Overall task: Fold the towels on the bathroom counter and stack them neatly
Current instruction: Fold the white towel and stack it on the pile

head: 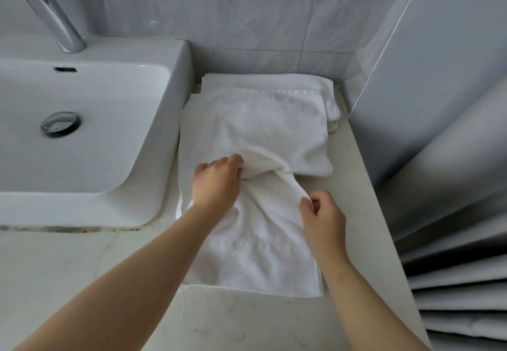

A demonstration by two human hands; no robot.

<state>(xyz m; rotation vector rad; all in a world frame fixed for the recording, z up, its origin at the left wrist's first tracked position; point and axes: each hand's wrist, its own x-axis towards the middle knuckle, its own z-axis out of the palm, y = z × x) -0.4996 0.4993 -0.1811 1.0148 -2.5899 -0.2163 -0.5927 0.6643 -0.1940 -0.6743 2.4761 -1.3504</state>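
Both hands [216,183] [322,215] pinch soft waffle-bordered towel [263,257].

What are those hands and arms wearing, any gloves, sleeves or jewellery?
Nothing that shows. The left hand and right hand are bare, with no gloves, and no ring or watch is visible. The left forearm and right forearm are uncovered down to the picture's edge, so no sleeve appears.
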